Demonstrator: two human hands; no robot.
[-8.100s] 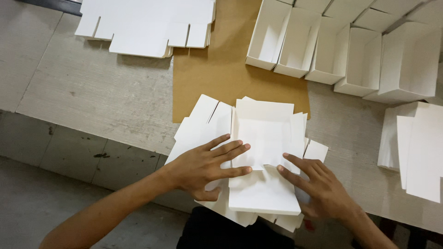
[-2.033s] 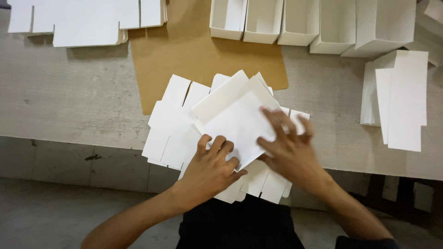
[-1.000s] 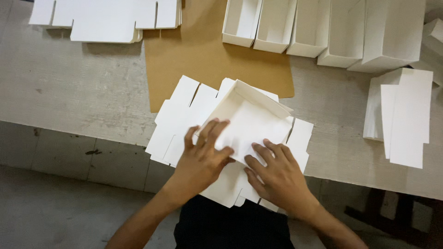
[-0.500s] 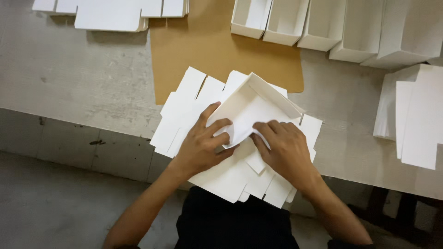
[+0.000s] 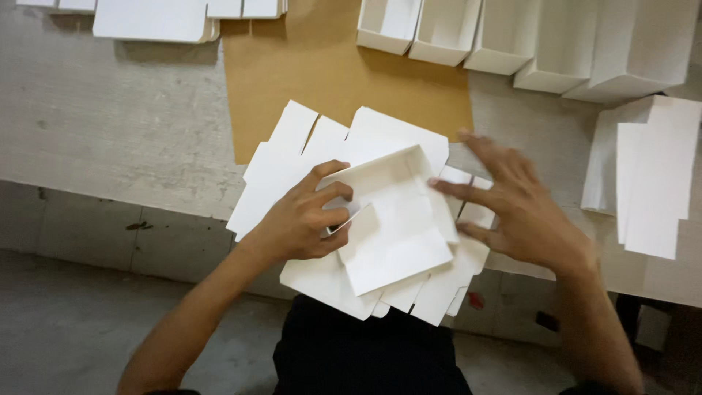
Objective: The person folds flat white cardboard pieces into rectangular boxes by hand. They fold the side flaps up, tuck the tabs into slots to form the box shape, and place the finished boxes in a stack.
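- The half-folded white box [image 5: 395, 219] lies on the stack of flat sheets [image 5: 292, 157] at the near worktop [image 5: 110, 139] edge.
- The left hand [image 5: 303, 219] has a narrow grip on the box's left wall.
- The right hand [image 5: 523, 208] is spread wide just right of the box, one fingertip touching it.

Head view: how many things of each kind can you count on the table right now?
Half-folded white box under the left hand and right hand: 1
Stack of flat white blanks beneath it: 1
Finished open boxes at the top right: 5
Brown sheet: 1
Total: 8
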